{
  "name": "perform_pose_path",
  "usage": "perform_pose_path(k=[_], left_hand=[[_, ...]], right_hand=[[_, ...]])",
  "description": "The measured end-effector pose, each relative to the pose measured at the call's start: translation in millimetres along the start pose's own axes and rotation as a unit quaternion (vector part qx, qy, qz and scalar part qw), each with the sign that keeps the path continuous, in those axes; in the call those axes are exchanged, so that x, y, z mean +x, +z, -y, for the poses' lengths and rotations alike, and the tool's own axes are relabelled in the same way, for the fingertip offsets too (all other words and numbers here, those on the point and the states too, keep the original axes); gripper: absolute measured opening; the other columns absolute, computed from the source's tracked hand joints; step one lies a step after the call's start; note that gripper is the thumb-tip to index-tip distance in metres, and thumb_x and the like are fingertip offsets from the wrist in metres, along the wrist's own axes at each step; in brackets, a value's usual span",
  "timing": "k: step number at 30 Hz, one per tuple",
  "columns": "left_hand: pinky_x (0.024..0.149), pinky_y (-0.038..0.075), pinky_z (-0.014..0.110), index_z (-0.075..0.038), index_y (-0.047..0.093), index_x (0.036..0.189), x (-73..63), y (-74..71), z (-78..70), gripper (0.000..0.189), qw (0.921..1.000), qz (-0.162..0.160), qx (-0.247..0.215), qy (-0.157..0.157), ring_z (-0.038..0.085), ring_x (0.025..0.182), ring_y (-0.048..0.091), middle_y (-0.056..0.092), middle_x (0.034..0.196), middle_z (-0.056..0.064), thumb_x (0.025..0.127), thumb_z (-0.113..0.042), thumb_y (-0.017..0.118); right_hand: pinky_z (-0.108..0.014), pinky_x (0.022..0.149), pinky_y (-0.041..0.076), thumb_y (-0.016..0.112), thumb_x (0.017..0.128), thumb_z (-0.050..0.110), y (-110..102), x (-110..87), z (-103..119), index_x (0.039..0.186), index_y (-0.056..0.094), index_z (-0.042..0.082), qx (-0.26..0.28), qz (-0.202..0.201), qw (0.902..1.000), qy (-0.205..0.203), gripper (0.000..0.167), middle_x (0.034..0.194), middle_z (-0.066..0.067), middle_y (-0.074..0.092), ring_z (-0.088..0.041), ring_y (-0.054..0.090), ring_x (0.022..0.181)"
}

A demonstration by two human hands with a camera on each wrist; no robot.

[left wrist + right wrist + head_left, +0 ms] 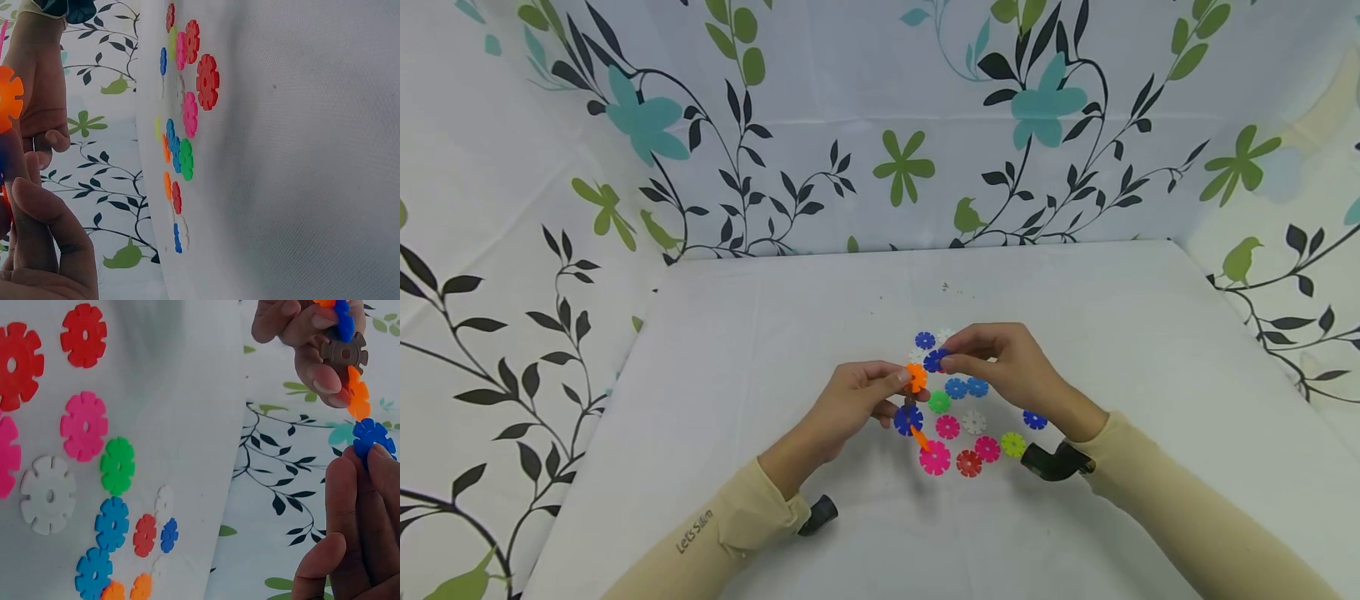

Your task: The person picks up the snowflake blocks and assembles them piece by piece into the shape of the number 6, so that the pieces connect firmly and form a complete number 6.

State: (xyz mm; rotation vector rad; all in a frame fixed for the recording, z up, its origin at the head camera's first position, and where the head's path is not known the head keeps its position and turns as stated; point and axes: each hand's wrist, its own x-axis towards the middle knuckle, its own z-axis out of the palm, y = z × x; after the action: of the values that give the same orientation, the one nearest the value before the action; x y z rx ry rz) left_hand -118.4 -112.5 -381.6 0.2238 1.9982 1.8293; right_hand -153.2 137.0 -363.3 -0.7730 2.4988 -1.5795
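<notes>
My left hand [857, 396] grips a chain of interlocking flower-shaped plastic discs, held above the table. In it are an orange disc [917, 377], a brown disc [345, 354], a blue disc [907, 419], a second orange piece [919, 437] seen edge-on, and seemingly a pink disc [935, 458] at the lower end. My right hand [1011, 367] pinches a separate-looking blue disc [373, 437] between thumb and fingers. That disc is right at the chain's upper orange disc; whether their slots are joined I cannot tell. Left-hand fingers hide part of the chain.
Loose discs lie on the white table [737, 333] beneath and beyond the hands, among them a green disc [939, 402], a white disc [974, 422], a red disc [968, 463] and a yellow disc [1013, 444]. A patterned cloth [820, 125] hangs behind the table.
</notes>
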Motion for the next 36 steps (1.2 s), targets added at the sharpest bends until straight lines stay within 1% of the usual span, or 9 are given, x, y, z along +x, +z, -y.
perform_pose_path(k=[13, 19, 22, 25, 27, 31, 33, 36], left_hand=[[0.072, 0.054, 0.03, -0.011, 0.073, 0.12, -0.1, -1.2, -0.1, 0.032, 1.0, 0.008, -0.005, 0.003, 0.026, 0.088, 0.07, 0.076, 0.107, 0.005, 0.101, -0.035, 0.063], [0.07, 0.053, 0.029, -0.009, 0.073, 0.12, -0.2, 0.5, -0.9, 0.031, 0.9998, 0.01, -0.014, 0.014, 0.024, 0.085, 0.066, 0.076, 0.106, 0.006, 0.102, -0.032, 0.062], [0.069, 0.053, 0.027, -0.005, 0.072, 0.123, -1.0, 3.0, -2.5, 0.033, 0.9994, 0.006, -0.021, 0.027, 0.023, 0.086, 0.067, 0.076, 0.106, 0.007, 0.102, -0.029, 0.062], [0.068, 0.052, 0.026, -0.004, 0.072, 0.123, -1.5, 6.0, -4.2, 0.033, 0.9991, 0.0, -0.028, 0.033, 0.023, 0.085, 0.067, 0.076, 0.105, 0.007, 0.102, -0.028, 0.062], [0.067, 0.051, 0.026, -0.005, 0.073, 0.122, -1.3, 7.7, -4.8, 0.031, 0.9989, -0.005, -0.032, 0.034, 0.022, 0.084, 0.065, 0.076, 0.104, 0.007, 0.102, -0.027, 0.063], [0.066, 0.05, 0.025, -0.003, 0.073, 0.121, -0.8, 9.9, -4.2, 0.032, 0.9988, -0.011, -0.031, 0.036, 0.022, 0.082, 0.064, 0.076, 0.102, 0.008, 0.102, -0.027, 0.063], [0.066, 0.051, 0.025, -0.003, 0.073, 0.121, -1.0, 10.4, -3.7, 0.032, 0.999, -0.012, -0.027, 0.033, 0.021, 0.081, 0.065, 0.076, 0.102, 0.008, 0.102, -0.027, 0.063], [0.067, 0.052, 0.026, -0.005, 0.072, 0.119, -1.3, 10.4, -4.2, 0.029, 0.9994, -0.007, -0.022, 0.025, 0.022, 0.082, 0.067, 0.076, 0.105, 0.008, 0.103, -0.026, 0.061]], right_hand=[[-0.032, 0.079, 0.059, 0.075, 0.092, 0.01, 8, -1.3, 5, 0.109, 0.075, 0.006, 0.02, -0.016, 0.9997, -0.003, 0.017, 0.096, -0.001, 0.076, -0.016, 0.074, 0.088], [-0.033, 0.075, 0.059, 0.077, 0.091, 0.014, 11, -3.2, 8, 0.108, 0.076, 0.01, -0.006, -0.028, 0.9995, -0.009, 0.017, 0.095, 0.004, 0.075, -0.014, 0.071, 0.086], [-0.033, 0.069, 0.058, 0.078, 0.091, 0.015, 12, -4.5, 9, 0.107, 0.077, 0.013, -0.028, -0.042, 0.9984, -0.026, 0.016, 0.093, 0.007, 0.074, -0.013, 0.069, 0.084], [-0.032, 0.065, 0.054, 0.079, 0.09, 0.014, 13, -5.9, 9, 0.104, 0.078, 0.014, -0.048, -0.061, 0.9958, -0.048, 0.015, 0.092, 0.01, 0.074, -0.013, 0.064, 0.082], [-0.032, 0.065, 0.051, 0.08, 0.089, 0.012, 14, -6.7, 9, 0.103, 0.079, 0.014, -0.056, -0.071, 0.9938, -0.064, 0.014, 0.093, 0.011, 0.074, -0.013, 0.062, 0.081], [-0.03, 0.069, 0.053, 0.08, 0.088, 0.01, 16, -8.9, 9, 0.104, 0.079, 0.013, -0.067, -0.08, 0.9907, -0.087, 0.017, 0.095, 0.01, 0.075, -0.012, 0.064, 0.083], [-0.03, 0.069, 0.054, 0.08, 0.088, 0.01, 16, -9.9, 8, 0.106, 0.079, 0.012, -0.07, -0.079, 0.9906, -0.088, 0.018, 0.095, 0.01, 0.075, -0.011, 0.064, 0.083], [-0.031, 0.066, 0.054, 0.079, 0.088, 0.011, 16, -10.4, 7, 0.107, 0.079, 0.013, -0.058, -0.072, 0.9933, -0.07, 0.018, 0.095, 0.01, 0.075, -0.013, 0.063, 0.082]])
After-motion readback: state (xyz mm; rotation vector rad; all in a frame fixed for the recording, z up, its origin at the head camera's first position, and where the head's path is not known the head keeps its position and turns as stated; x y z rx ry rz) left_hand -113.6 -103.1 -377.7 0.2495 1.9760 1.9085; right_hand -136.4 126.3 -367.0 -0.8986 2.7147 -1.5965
